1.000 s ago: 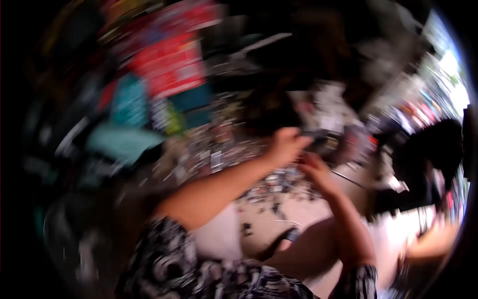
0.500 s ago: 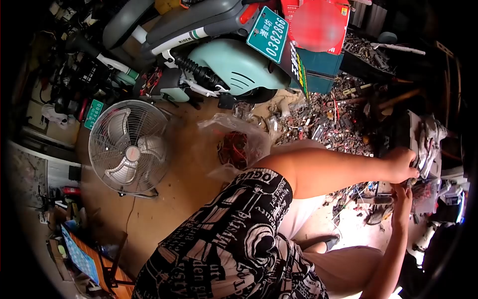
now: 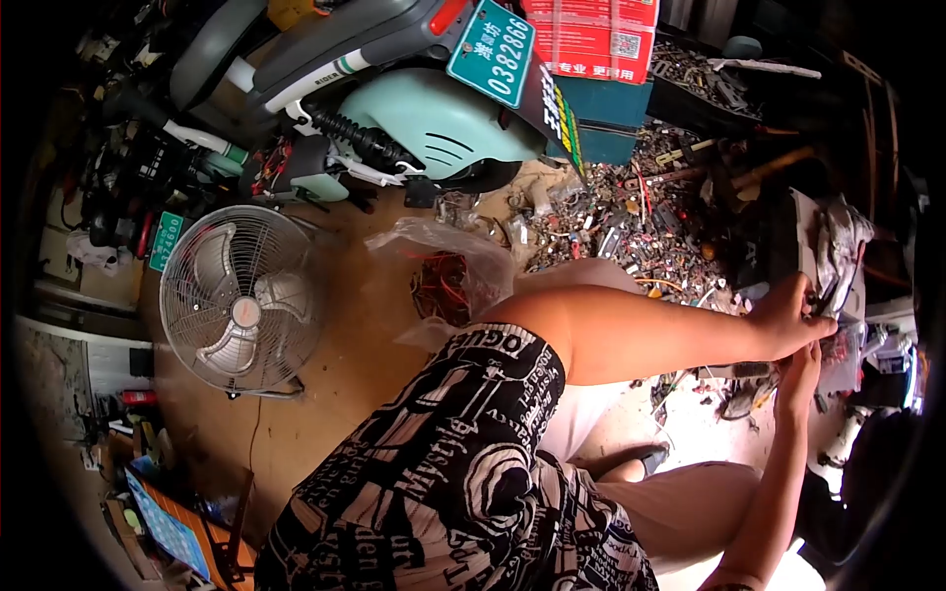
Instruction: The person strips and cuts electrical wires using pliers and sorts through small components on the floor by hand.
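My left hand (image 3: pixel 788 320) reaches out at the right side, its fingers closed in a pinch. Just below it and touching or nearly touching it is my right hand (image 3: pixel 799 372), fingers also closed and pointing up. Whatever lies between the fingertips is too small and too hidden to name. Beyond the hands sits a grey block-like stand (image 3: pixel 806 236) with a crumpled pale cloth or glove (image 3: pixel 844 246) on it.
Small scrap parts (image 3: pixel 650 231) cover the floor beside my left arm. A clear plastic bag (image 3: pixel 488 261) with red wires lies near my shoulder. A floor fan (image 3: pixel 244 311), a mint-green scooter (image 3: pixel 434 128) and a red box (image 3: pixel 591 39) stand to the side.
The whole view has shifted a little, so the surroundings sit further left and slightly higher. My hands stay close together, with the right fingertips now up against the left hand.
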Motion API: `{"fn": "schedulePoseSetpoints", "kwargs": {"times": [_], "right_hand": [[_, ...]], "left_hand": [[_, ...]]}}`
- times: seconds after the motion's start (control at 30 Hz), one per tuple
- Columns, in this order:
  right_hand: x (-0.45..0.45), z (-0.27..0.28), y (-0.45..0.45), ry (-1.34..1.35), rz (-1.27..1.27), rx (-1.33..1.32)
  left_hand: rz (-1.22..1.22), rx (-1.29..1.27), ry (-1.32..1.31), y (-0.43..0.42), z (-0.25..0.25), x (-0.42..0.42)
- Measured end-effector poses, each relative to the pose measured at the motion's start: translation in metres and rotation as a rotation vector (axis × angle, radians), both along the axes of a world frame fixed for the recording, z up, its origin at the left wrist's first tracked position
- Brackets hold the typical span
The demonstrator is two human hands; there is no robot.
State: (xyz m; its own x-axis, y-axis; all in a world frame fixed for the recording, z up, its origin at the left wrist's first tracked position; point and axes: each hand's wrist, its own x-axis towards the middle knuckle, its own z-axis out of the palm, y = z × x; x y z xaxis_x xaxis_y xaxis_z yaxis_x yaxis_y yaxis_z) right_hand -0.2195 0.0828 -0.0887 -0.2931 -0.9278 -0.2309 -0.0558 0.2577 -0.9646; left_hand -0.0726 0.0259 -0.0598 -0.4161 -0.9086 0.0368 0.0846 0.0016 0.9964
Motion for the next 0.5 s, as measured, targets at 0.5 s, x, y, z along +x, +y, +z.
{"fn": "schedulePoseSetpoints", "kwargs": {"times": [0.5], "right_hand": [[0.038, 0.009, -0.017, 0.198, 0.068, -0.162]], "left_hand": [[0.253, -0.082, 0.024, 0.002, -0.008, -0.007]]}}
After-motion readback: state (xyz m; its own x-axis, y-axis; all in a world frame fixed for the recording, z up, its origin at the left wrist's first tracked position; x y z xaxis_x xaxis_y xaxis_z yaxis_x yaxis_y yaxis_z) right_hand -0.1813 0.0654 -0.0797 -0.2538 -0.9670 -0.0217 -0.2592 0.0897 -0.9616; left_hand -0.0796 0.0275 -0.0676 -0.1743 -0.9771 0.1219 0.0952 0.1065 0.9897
